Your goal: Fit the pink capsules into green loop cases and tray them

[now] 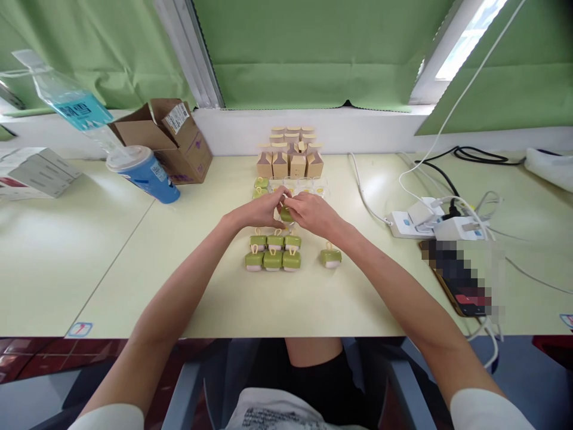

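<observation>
Between my two hands is a small green case (286, 215), partly covered by the fingers. My left hand (265, 209) curves round its left side, and my right hand (310, 210) pinches at its top right. Just below, two rows of green-and-white cases (273, 260) with cream loops stand close together. One more green case (331, 257) sits apart to the right. Beyond the hands are a couple of green cases (261, 183) and a clear plastic tray (319, 186) with small yellowish pieces in it.
Small tan boxes (280, 165) stand in rows by the wall. At the left are an open cardboard box (190, 146), a blue cup (154, 178), a plastic bottle (76, 107) and white boxes (33, 173). Power strips (409, 225), cables and a phone (456, 278) lie at the right.
</observation>
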The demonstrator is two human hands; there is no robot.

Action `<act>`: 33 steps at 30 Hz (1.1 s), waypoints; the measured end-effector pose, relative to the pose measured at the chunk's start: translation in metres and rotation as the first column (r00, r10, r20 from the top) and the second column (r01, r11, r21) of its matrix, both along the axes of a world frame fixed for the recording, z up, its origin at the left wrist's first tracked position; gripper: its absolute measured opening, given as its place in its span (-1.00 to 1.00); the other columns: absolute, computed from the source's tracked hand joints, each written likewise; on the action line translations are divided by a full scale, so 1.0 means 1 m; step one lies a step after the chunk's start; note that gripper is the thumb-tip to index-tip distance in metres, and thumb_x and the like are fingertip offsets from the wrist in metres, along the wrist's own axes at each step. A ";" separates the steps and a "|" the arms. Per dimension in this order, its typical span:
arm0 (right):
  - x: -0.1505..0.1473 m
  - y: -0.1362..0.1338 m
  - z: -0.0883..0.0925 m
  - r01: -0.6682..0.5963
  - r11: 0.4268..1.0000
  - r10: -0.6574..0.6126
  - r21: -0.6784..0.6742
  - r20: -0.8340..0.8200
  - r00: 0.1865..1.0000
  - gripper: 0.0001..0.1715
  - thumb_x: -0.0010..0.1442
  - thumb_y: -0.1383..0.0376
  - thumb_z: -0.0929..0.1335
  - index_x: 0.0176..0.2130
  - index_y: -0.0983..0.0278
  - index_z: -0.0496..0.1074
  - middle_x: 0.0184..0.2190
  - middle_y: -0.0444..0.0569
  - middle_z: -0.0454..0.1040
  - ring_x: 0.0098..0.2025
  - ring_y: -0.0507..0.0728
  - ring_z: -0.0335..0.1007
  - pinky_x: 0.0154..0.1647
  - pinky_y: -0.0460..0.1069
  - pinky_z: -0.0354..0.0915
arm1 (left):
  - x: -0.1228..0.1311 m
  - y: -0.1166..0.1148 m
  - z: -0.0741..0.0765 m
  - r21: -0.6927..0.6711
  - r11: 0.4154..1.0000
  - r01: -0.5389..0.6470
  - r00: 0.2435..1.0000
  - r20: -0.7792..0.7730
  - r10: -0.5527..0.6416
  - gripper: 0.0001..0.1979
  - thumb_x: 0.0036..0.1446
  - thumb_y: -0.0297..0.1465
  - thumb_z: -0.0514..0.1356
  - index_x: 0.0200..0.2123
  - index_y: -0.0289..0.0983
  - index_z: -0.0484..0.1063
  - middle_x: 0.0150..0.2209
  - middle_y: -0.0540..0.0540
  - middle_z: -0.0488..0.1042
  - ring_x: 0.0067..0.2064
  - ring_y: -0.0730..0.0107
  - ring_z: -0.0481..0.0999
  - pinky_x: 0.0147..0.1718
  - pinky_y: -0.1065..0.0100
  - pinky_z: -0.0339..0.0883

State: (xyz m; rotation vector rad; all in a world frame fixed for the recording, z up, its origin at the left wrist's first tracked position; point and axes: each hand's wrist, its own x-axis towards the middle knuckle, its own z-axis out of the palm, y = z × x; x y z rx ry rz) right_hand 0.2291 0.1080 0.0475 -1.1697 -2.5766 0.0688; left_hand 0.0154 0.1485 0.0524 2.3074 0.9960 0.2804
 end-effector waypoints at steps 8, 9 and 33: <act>-0.006 0.001 -0.014 0.076 0.997 -0.071 0.026 -0.155 0.985 -0.66 0.50 0.47 0.21 0.01 0.34 0.55 -0.17 0.18 0.62 -0.17 0.25 0.43 -0.17 0.06 0.14 | -0.001 0.004 -0.005 0.022 0.999 -0.029 0.999 -0.019 0.030 -0.29 0.03 -0.23 0.51 0.17 -0.15 0.28 -0.05 -0.15 0.53 -0.07 0.00 0.60 -0.21 0.16 0.40; -0.006 0.001 -0.014 0.078 0.997 -0.072 0.029 -0.168 0.983 -0.66 0.51 0.46 0.21 0.00 0.34 0.55 -0.17 0.18 0.62 -0.17 0.25 0.43 -0.18 0.06 0.15 | -0.001 0.005 -0.006 0.020 0.999 -0.026 1.000 -0.007 0.026 -0.30 0.02 -0.22 0.52 0.15 -0.14 0.29 -0.04 -0.15 0.53 -0.09 0.01 0.59 -0.21 0.16 0.39; 0.003 0.012 -0.027 -0.125 0.981 0.115 0.148 0.078 0.990 -0.64 0.52 0.47 0.22 -0.05 0.36 0.59 -0.23 0.15 0.64 -0.12 0.28 0.48 -0.14 0.10 0.27 | 0.001 0.006 -0.005 -0.024 1.000 0.002 1.000 0.014 -0.001 -0.30 -0.01 -0.24 0.50 0.12 -0.17 0.26 -0.03 -0.15 0.57 -0.11 0.07 0.59 -0.13 0.17 0.42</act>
